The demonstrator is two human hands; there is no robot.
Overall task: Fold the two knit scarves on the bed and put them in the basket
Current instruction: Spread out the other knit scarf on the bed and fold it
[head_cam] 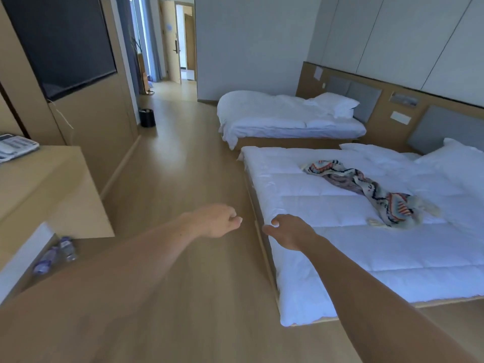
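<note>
Your left hand (214, 221) hangs over the floor (183, 174), your right hand (289, 231) at the edge of the near bed (353, 260), both grips loose, fingers lightly curled on nothing. The knit scarves (362, 186) lie crumpled mid-bed, well apart from both hands.

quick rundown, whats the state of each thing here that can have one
scarves: unfolded, tangled on the near bed
near bed: made, duvet flat
far bed: duvet rumpled
left hand: empty, fingers loosely curled, over the floor
right hand: empty, loosely curled, at the near bed's edge
tv: screen dark
door: open
basket: not in view
</note>
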